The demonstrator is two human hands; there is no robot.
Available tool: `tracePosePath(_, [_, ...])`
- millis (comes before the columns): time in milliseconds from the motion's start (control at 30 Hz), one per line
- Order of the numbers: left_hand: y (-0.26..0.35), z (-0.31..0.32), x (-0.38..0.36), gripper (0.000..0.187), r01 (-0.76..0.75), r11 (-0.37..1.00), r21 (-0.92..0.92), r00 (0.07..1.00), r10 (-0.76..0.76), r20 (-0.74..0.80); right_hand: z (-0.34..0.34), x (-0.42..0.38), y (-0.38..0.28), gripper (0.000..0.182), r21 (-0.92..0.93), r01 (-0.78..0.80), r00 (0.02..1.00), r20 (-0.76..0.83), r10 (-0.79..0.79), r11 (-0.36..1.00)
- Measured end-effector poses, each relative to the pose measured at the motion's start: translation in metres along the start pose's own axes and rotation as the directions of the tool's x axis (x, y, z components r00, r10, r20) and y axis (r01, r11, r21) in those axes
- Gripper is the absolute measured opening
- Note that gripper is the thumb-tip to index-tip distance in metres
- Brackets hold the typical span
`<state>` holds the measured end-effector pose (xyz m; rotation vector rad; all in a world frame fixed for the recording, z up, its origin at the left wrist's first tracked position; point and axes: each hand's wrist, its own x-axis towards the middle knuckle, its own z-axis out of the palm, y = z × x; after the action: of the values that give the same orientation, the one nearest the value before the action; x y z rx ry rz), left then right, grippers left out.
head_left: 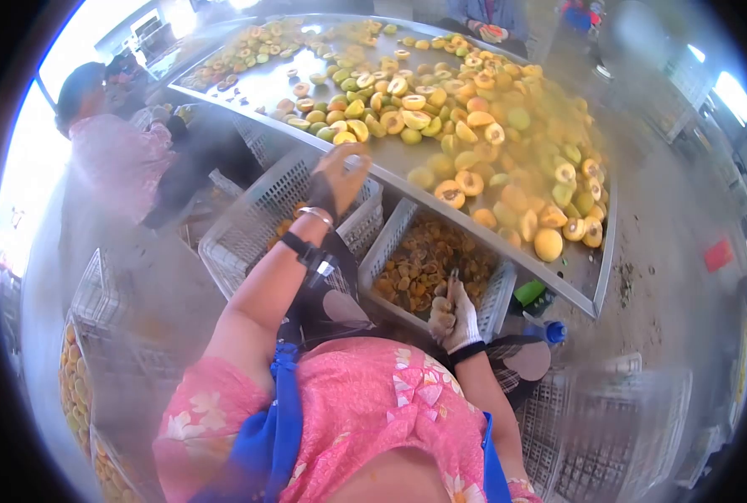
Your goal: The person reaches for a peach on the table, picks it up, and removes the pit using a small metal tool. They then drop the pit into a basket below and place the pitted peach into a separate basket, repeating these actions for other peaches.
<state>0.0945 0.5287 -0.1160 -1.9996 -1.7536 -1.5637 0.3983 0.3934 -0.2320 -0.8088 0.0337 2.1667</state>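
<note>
My left hand is at the near edge of the metal table, its fingers apart and its fingertips close to halved yellow peaches. No fruit shows in it. Lower down, my right hand, in a pale glove with stained fingers, is closed round a small narrow metal tool whose tip points up and away from me. It is over the near right part of a plastic crate holding many small orange-brown pieces. Whole and halved peaches lie heaped across the table.
Another perforated crate stands left of my legs. A blue-capped bottle and a green object are by my right knee. Stacked crates stand at right. One person sits at left; another person is across the table.
</note>
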Motion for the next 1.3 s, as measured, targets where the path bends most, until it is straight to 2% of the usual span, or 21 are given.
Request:
tracePosePath(67, [0.032,0.012,0.010,0.038,0.090,0.996,-0.007,0.957,-0.085,0.277,0.001,0.006,-0.001,0.043,-0.065,0.002,1.000,-0.026,-0.004,0.998])
tracePosePath(100, [0.039,0.032,0.021,0.040,-0.011,0.987,0.160,0.899,-0.060,0.433,0.003,0.006,-0.001,0.043,-0.110,0.014,0.999,-0.045,-0.019,0.994])
tracePosePath(167, [0.042,0.072,0.034,0.042,-0.052,0.960,0.276,0.791,-0.129,0.598,0.005,0.005,0.000,0.044,-0.180,0.037,0.995,-0.081,-0.052,0.983])
tracePosePath(200, [0.041,0.088,0.036,0.041,0.033,0.968,0.251,0.763,-0.186,0.619,0.004,0.005,0.000,0.044,-0.194,0.027,0.996,-0.080,-0.043,0.981])
tracePosePath(300, [0.063,0.110,0.057,0.040,0.021,0.921,0.388,0.540,-0.337,0.771,0.007,0.000,0.000,0.041,-0.251,0.017,0.993,-0.108,-0.046,0.968])
tracePosePath(433, [0.055,0.124,0.058,0.044,-0.061,0.918,0.393,0.562,-0.294,0.773,0.025,-0.010,0.003,0.042,-0.367,0.048,0.990,-0.107,-0.093,0.929])
tracePosePath(567, [0.046,0.109,0.040,0.052,0.215,0.972,-0.099,0.749,-0.099,0.655,0.046,-0.024,0.004,0.045,-0.585,0.185,0.966,-0.042,-0.257,0.790])
tracePosePath(600, [0.053,0.099,0.033,0.047,0.458,0.832,-0.314,0.722,-0.142,0.677,0.052,-0.027,0.004,0.045,-0.622,0.214,0.956,-0.025,-0.292,0.753])
tracePosePath(667, [0.071,0.075,0.017,0.039,0.765,0.267,-0.586,0.638,-0.187,0.747,0.068,-0.035,0.000,0.046,-0.694,0.266,0.934,0.013,-0.358,0.669])
tracePosePath(700, [0.071,0.075,0.008,0.036,0.711,0.015,-0.703,0.703,-0.058,0.709,0.077,-0.040,0.000,0.040,-0.732,0.286,0.919,0.026,-0.394,0.618])
tracePosePath(800, [0.076,0.063,-0.025,0.040,0.698,-0.331,-0.635,0.670,-0.012,0.742,0.090,-0.042,0.001,0.029,-0.773,0.367,0.878,0.104,-0.468,0.517])
tracePosePath(833, [0.077,0.063,-0.039,0.038,0.641,-0.098,-0.761,0.765,0.003,0.644,0.100,-0.050,0.001,0.025,-0.782,0.347,0.890,0.100,-0.446,0.518])
tracePosePath(900, [0.076,0.058,-0.056,0.036,0.456,0.334,-0.825,0.855,0.093,0.510,0.108,-0.051,0.000,0.027,-0.839,0.383,0.860,0.170,-0.481,0.388])
tracePosePath(967, [0.079,0.051,-0.071,0.034,0.291,0.544,-0.787,0.881,0.168,0.442,0.107,-0.047,-0.001,0.029,-0.897,0.417,0.787,0.275,-0.552,0.148])
tracePosePath(1033, [0.089,0.041,-0.077,0.035,0.287,0.549,-0.785,0.880,0.172,0.442,0.106,-0.043,0.000,0.032,-0.895,0.404,0.660,0.428,-0.618,-0.189])
tracePosePath(1067, [0.092,0.038,-0.079,0.036,0.284,0.552,-0.784,0.880,0.175,0.442,0.105,-0.041,0.000,0.033,-0.886,0.409,0.641,0.448,-0.623,-0.217])
tracePosePath(1100, [0.092,0.036,-0.081,0.036,0.487,0.310,-0.817,0.834,0.114,0.540,0.105,-0.040,0.001,0.034,-0.877,0.413,0.621,0.468,-0.628,-0.245])
tracePosePath(1133, [0.093,0.036,-0.082,0.035,0.475,0.317,-0.821,0.837,0.124,0.533,0.105,-0.041,0.001,0.035,-0.867,0.416,0.601,0.488,-0.633,-0.273])
tracePosePath(1200, [0.093,0.036,-0.085,0.035,0.450,0.332,-0.829,0.844,0.144,0.516,0.112,-0.047,0.000,0.029,-0.935,0.331,0.713,0.337,-0.615,-0.128])
tracePosePath(1267, [0.094,0.034,-0.087,0.035,0.568,0.009,-0.823,0.817,0.118,0.565,0.119,-0.054,0.003,0.031,-0.954,0.297,0.789,0.217,-0.575,0.048])
tracePosePath(1300, [0.095,0.034,-0.087,0.035,0.600,-0.155,-0.785,0.800,0.113,0.589,0.115,-0.051,0.004,0.032,-0.951,0.310,0.770,0.242,-0.590,0.014])
